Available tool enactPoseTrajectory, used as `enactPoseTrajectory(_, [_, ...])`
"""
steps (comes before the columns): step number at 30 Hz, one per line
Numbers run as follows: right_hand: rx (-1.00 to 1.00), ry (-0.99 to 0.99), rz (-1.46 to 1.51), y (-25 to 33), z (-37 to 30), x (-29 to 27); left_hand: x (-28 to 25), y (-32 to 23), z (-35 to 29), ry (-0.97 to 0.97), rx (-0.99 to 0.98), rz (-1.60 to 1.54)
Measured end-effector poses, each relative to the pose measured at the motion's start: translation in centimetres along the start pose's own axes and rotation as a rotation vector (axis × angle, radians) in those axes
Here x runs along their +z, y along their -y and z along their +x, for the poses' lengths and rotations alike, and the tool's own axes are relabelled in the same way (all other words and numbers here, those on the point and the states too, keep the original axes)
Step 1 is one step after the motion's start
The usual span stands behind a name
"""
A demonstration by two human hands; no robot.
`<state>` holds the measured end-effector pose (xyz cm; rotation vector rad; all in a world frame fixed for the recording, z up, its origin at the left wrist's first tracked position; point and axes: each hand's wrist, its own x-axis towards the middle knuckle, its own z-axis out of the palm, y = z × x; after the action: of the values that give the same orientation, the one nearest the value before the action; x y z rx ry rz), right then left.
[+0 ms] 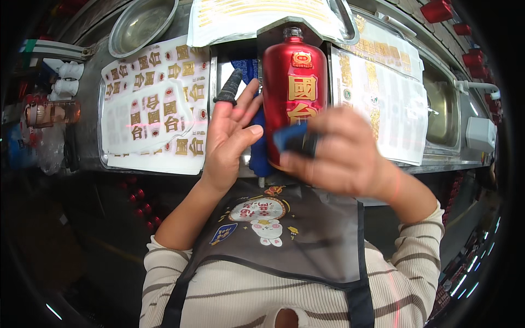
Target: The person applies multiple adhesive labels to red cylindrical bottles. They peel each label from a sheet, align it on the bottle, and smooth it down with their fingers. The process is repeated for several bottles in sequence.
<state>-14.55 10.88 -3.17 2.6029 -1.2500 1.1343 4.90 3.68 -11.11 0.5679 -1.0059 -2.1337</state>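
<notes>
A glossy red bottle (287,87) with raised gold characters and a bare threaded neck lies in front of me, neck pointing away. Over its lower part is my right hand (342,156), smeared by motion, its fingers closed on a small blue flat piece (292,135) pressed at or just above the bottle's face. A black patch beside that piece is blurred. My left hand (229,123) is open at the bottle's left side, palm partly up, with a dark finger cot (230,86) on one finger. Beneath the bottle and hand, a blue cloth (259,156) shows.
Sheets of gold character decals (158,145) lie on the left tray, and more decal sheets (402,126) are on the right. A metal bowl (143,26) stands back left. White paper with gold strips (235,24) lies behind the bottle. At far right is a sink (444,112).
</notes>
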Motion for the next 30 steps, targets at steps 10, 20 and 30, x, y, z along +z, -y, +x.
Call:
enactPoseTrajectory(10, [1.196, -0.731, 0.365, 4.3, -4.0, 3.2, 4.1, 0.2, 0.6, -0.089, 0.138, 0.421])
enactPoseTrajectory(20, [1.338, -0.748, 0.467, 0.7, -6.6, 2.3, 3.9, -1.0, 0.8, -0.07, 0.383, 0.942])
enactPoseTrajectory(30, [1.288, -0.722, 0.587, 1.6, -5.0, 0.8, 2.6, -4.8, 2.1, 0.484, 0.64, 1.761])
